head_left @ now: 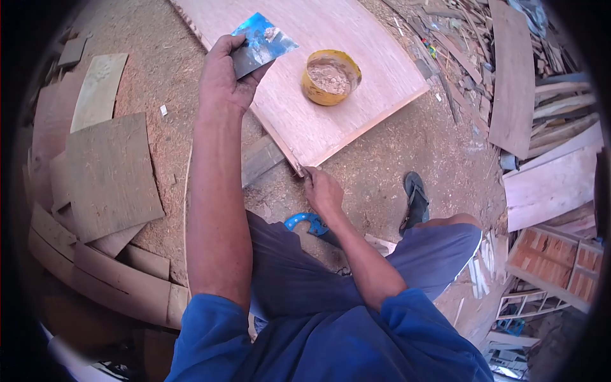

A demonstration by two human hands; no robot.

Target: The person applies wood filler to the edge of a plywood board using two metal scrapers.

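My left hand (pixel 230 77) grips a thin flat plate (pixel 259 43), blue and shiny on its face, with a dab of pale putty on it. It is held up over the left edge of a wooden panel (pixel 359 38). My right hand (pixel 324 193) is at the panel's near corner, fingers closed and pressed against the edge. Whether a small tool is between those fingers is hidden. On the panel stands a yellow bowl (pixel 323 99) holding pinkish-brown putty (pixel 329 77).
A blue curved handle (pixel 304 221) lies on the sawdust-covered ground by my knees. Flat boards (pixel 111 178) are piled at the left. Scrap wood and a long plank (pixel 513 83) lie at the right, with a slatted wooden frame (pixel 550 258) below. My sandalled foot (pixel 415 200) is right of the panel.
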